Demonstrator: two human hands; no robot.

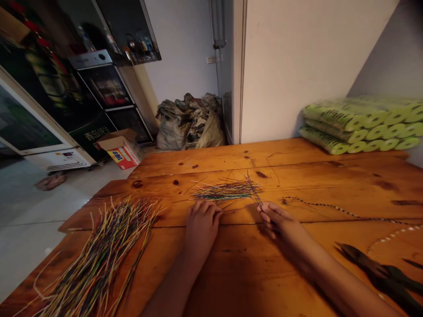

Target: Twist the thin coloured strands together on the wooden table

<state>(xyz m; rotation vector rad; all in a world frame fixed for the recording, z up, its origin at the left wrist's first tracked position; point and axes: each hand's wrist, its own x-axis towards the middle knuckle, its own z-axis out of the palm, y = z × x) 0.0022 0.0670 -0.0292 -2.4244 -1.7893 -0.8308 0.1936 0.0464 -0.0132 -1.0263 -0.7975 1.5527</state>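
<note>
Your right hand [276, 219] is grasping thin coloured wires [228, 190] mid-counter [330, 185]; your left hand [201, 226] is resting curled just beside them, its grip unclear, while a larger heap [99, 246] is lying toward the left edge.

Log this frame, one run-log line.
left hand: curled on wooden table, beside small strand bunch | right hand: pinching thin coloured strands | large strand pile: left of hands

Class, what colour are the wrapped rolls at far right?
Yellow-green rolls, best in the head view.
</note>
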